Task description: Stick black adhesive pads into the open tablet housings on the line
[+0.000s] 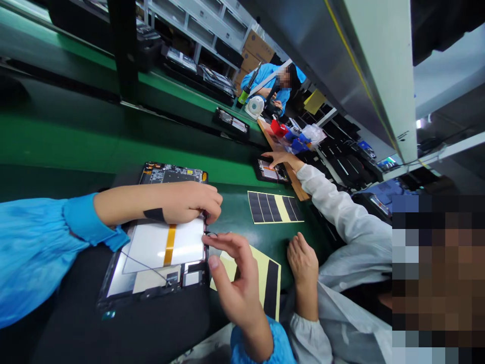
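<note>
An opened tablet [189,174] lies in front of me, its circuit board at the far end and a white battery [151,247] with an amber tape strip in the middle. My left hand [193,202] reaches over it, fingers curled down at its right edge; the fingertips are hidden, so what they pinch cannot be made out. A black tape piece [154,214] sticks to my left wrist. My right hand [238,283] is open, thumb apart, its fingertips at the tablet's right edge beside a thin black wire [210,234]. Under that hand lies a yellow sheet with a black strip [270,288].
A backing sheet of black strips [265,207] lies on the green bench. At right, a co-worker's hand [282,158] touches another device [270,172]; their other hand [303,258] rests near my right hand. Another opened device [232,123] sits farther back. A metal housing [341,65] hangs overhead.
</note>
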Demonstrator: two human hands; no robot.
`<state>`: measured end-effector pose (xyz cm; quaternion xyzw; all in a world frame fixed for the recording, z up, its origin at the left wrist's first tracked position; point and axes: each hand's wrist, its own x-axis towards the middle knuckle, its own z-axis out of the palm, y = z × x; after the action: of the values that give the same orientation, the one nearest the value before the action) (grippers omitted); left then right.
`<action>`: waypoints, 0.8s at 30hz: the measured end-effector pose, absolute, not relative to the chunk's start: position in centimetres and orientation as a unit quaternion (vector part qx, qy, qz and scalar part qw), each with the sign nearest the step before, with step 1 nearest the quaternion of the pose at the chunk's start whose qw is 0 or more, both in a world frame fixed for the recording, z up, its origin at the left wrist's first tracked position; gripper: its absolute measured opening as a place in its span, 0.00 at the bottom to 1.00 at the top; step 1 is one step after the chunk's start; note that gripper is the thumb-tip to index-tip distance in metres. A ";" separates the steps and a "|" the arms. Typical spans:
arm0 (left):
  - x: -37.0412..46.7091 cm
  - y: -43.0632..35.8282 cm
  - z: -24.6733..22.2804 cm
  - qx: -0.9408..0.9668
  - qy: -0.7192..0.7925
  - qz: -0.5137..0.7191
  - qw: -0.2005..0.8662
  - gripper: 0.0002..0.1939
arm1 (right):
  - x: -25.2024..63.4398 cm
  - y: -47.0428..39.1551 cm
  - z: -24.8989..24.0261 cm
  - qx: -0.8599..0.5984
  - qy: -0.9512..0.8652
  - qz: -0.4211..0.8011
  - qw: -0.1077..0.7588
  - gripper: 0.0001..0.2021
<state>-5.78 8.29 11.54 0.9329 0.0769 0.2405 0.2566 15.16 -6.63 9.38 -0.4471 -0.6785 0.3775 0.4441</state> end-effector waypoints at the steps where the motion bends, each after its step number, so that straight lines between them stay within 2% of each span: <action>1: -5.7 8.4 11.5 0.931 0.079 0.240 0.263 0.17 | 15.2 -6.7 9.3 -0.448 -0.678 0.378 0.444 0.17; 7: -5.4 9.1 9.9 0.914 0.040 0.306 0.261 0.17 | 15.2 -6.8 9.1 -0.448 -0.679 0.374 0.445 0.16; 13: -5.8 8.2 10.3 0.915 0.084 0.282 0.277 0.18 | 15.2 -6.8 9.2 -0.450 -0.680 0.373 0.443 0.16; 24: -5.1 9.2 9.3 0.935 0.079 0.270 0.215 0.14 | 15.6 -6.0 10.1 -0.442 -0.681 0.395 0.430 0.13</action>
<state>-5.14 9.19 9.29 0.9351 0.0794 0.2703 0.2149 15.65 -5.97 10.12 -0.4422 -0.6808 0.3953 0.4298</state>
